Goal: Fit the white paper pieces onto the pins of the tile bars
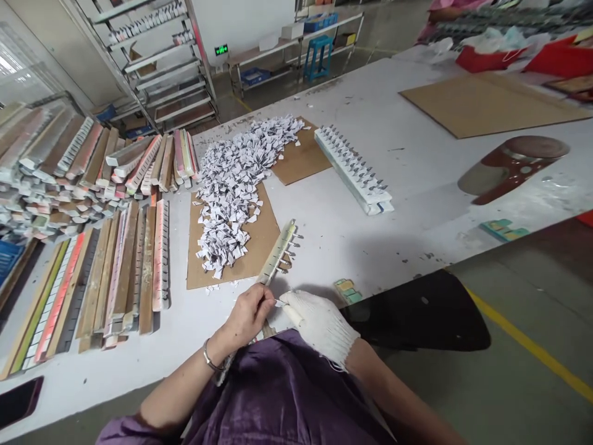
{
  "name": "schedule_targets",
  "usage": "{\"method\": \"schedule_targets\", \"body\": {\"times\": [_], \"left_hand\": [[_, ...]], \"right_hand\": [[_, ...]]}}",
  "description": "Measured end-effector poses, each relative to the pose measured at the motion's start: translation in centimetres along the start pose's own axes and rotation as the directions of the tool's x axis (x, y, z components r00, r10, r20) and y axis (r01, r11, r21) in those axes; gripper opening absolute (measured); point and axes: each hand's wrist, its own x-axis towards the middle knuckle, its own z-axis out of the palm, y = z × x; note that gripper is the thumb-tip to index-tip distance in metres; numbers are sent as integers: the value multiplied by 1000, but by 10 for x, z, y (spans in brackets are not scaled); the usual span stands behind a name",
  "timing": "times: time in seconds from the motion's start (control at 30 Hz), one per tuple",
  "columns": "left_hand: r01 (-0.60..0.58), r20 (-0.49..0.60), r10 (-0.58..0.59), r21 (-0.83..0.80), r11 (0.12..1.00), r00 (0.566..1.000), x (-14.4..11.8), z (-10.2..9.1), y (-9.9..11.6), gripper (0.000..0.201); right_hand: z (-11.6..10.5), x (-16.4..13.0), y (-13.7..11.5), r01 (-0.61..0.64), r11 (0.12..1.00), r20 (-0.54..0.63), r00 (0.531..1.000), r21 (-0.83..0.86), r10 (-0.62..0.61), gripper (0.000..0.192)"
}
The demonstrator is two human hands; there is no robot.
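Note:
My bare left hand (248, 315), with a bracelet at the wrist, is closed around a slotted wooden strip (277, 252). Small grey-tipped pieces stick out from the strip's right side, and its lower end runs back under my forearm. My right hand (319, 324), in a white knitted glove, has its fingertips pinched on a small white piece (280, 303) close to my left fingers. Just beyond lies a heap of small folded white paper pieces (236, 179) on cardboard (266, 216). To the right of it rests a white block of strips (349, 170) lined with grey-tipped pieces.
Slotted wooden strips (115, 272) are stacked at the left. A phone (21, 402) lies at the near left edge. On the right are a cardboard sheet (491, 102), a brown stool-like object (519, 164) and a black seat (426, 312). A rack (171, 80) stands behind.

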Motion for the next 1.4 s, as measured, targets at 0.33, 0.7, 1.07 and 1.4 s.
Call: {"method": "schedule_targets", "body": {"times": [0.33,0.7,1.07,1.4], "left_hand": [[406,325,-253,-605,685,911,-16,5,3,45],[133,-39,-127,208,969,991,-2,13,-21,25],[90,-37,-83,341,936,996,39,4,-59,23],[71,-32,-64,351,934,997,34,12,-73,32]], "right_hand": [[-31,-11,-15,46,963,99,992,264,-75,29],[4,13,4,-94,996,116,989,10,92,27],[28,42,9,-188,936,8,980,-297,200,37],[35,56,12,-142,946,97,979,-292,177,31]]}}
